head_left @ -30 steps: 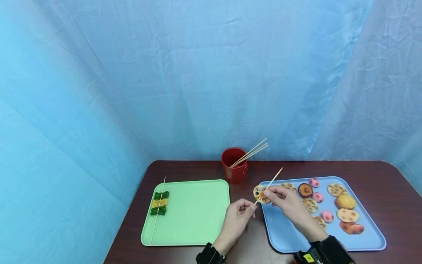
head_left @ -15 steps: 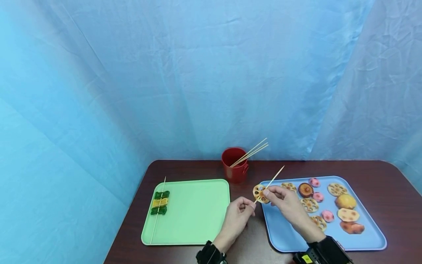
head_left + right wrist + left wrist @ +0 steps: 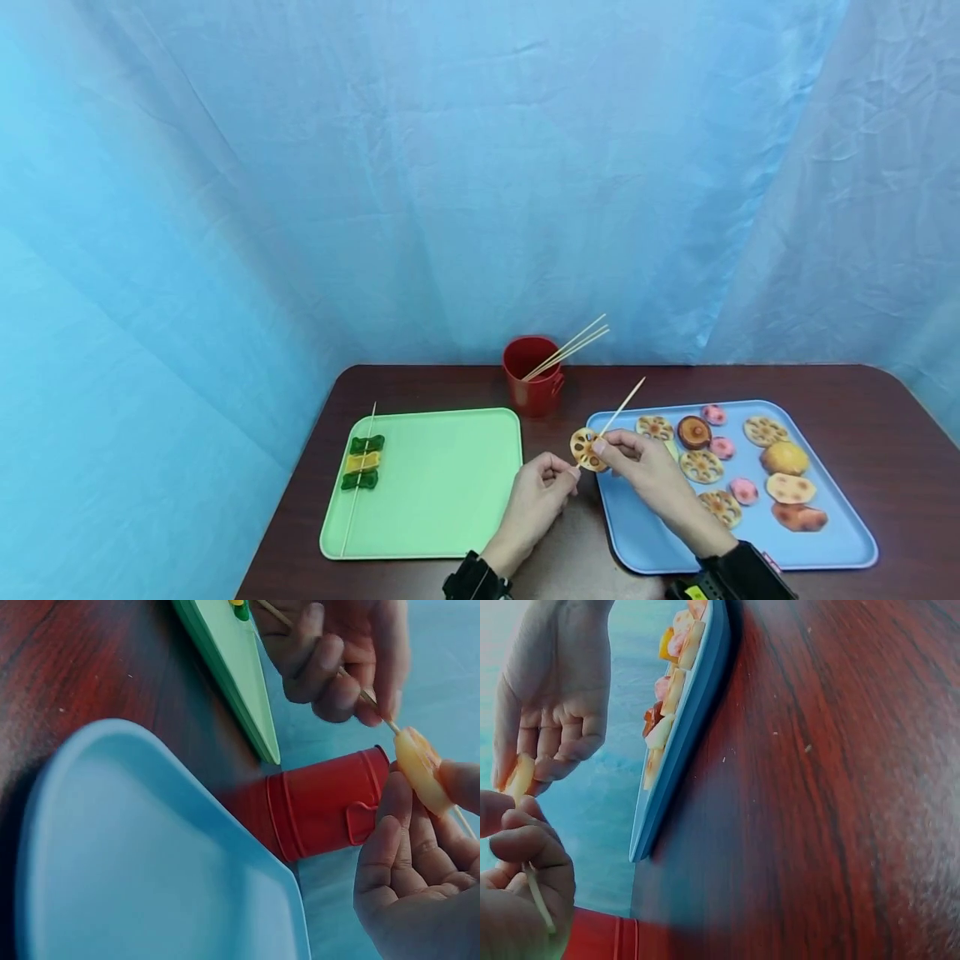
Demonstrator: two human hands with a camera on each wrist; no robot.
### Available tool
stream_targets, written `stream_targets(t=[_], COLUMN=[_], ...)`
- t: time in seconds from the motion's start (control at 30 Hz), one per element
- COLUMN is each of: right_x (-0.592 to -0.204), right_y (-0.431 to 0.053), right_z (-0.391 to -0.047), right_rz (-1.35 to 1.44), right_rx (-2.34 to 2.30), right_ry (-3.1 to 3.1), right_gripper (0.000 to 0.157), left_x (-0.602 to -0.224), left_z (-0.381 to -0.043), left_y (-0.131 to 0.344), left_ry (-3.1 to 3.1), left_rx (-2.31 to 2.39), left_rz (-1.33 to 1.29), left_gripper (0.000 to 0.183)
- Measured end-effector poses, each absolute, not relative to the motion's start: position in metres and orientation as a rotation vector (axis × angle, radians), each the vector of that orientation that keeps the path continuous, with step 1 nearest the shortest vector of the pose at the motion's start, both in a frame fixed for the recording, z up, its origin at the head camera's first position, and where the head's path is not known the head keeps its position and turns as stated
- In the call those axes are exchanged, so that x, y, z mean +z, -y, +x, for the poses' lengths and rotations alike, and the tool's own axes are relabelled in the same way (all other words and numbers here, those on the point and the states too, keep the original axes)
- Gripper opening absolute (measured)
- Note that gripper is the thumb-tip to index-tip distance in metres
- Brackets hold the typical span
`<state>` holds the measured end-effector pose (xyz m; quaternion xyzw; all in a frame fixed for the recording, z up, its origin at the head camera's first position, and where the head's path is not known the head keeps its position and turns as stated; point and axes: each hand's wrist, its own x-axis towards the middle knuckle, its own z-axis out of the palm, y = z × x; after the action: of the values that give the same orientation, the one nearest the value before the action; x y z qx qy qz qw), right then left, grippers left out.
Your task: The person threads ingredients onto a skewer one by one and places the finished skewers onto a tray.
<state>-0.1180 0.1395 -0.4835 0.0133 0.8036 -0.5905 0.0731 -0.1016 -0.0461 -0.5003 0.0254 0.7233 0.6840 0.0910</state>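
Head view: the left hand (image 3: 536, 500) is pinched on the lower part of the stick (image 3: 624, 404), and the right hand (image 3: 648, 475) is pinched on the slice (image 3: 583, 450). The slice is on the stick, over the left edge of the blue tray (image 3: 645, 542). Should either grip slacken, the slice could probably twist or drop onto the rim or the surface (image 3: 570, 550). The stick's upper end rises past the right hand. Only here do the filled skewer (image 3: 362, 463) and the spare sticks (image 3: 572, 350) show whole.

Left wrist view: the stick's lower end pokes out below the left fingers, which the head view hides. A loose hold there might let it slide back.

Right wrist view: the slice stands edge-on, its thickness plain, the stick emerging on both sides. Pushing at a slant could split it, or jab the right fingers behind. The cup's handle (image 3: 360, 823) shows close.
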Motion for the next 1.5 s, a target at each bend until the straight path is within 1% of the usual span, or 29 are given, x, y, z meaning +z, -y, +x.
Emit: stream_targets(t=[0.3, 0.43, 0.57, 0.67, 0.73, 0.9, 0.97, 1.03, 1.17, 1.33, 1.5], right_x=[-0.483, -0.481, -0.476, -0.472, -0.471, -0.472, -0.474, -0.475, -0.481, -0.485, -0.491], right_y=[-0.134, -0.14, -0.16, -0.18, -0.192, -0.215, -0.219, -0.221, -0.221, -0.22, -0.221], right_z=[-0.117, -0.119, -0.123, -0.127, -0.129, -0.136, -0.139, -0.14, -0.141, -0.14, -0.139], right_rz=[0.004, -0.023, -0.012, -0.013, -0.04, -0.206, -0.287, -0.363, -0.458, -0.478, -0.471], right_rx=[-1.768, -1.744, -1.728, -1.688, -1.601, -1.254, -1.114, -0.972, -0.732, -0.554, -0.497], right_ry=[-2.386, -2.39, -2.42, -2.508, -2.617, -2.845, -2.887, -2.933, -3.013, -3.01, -2.974], right_gripper=[0.031, 0.038, 0.051, 0.054, 0.049, 0.025, 0.02, 0.02, 0.027, 0.033, 0.037], left_x=[-0.501, -0.503, -0.505, -0.507, -0.507, -0.51, -0.511, -0.512, -0.512, -0.513, -0.512], left_z=[-0.102, -0.102, -0.103, -0.103, -0.103, -0.104, -0.104, -0.104, -0.104, -0.104, -0.104], left_y=[0.048, 0.048, 0.051, 0.055, 0.059, 0.065, 0.066, 0.067, 0.068, 0.067, 0.066], left_ry=[-2.199, -2.169, -2.148, -2.139, -2.137, -2.113, -2.098, -2.091, -2.099, -2.103, -2.085], left_rx=[2.028, 2.052, 2.087, 2.097, 2.098, 2.129, 2.15, 2.163, 2.155, 2.146, 2.143], left_rz=[0.08, 0.07, 0.068, 0.062, 0.053, 0.023, 0.016, 0.017, 0.015, 0.014, 0.007], left_gripper=[0.01, 0.011, 0.011, 0.011, 0.01, 0.01, 0.011, 0.011, 0.011, 0.011, 0.01])
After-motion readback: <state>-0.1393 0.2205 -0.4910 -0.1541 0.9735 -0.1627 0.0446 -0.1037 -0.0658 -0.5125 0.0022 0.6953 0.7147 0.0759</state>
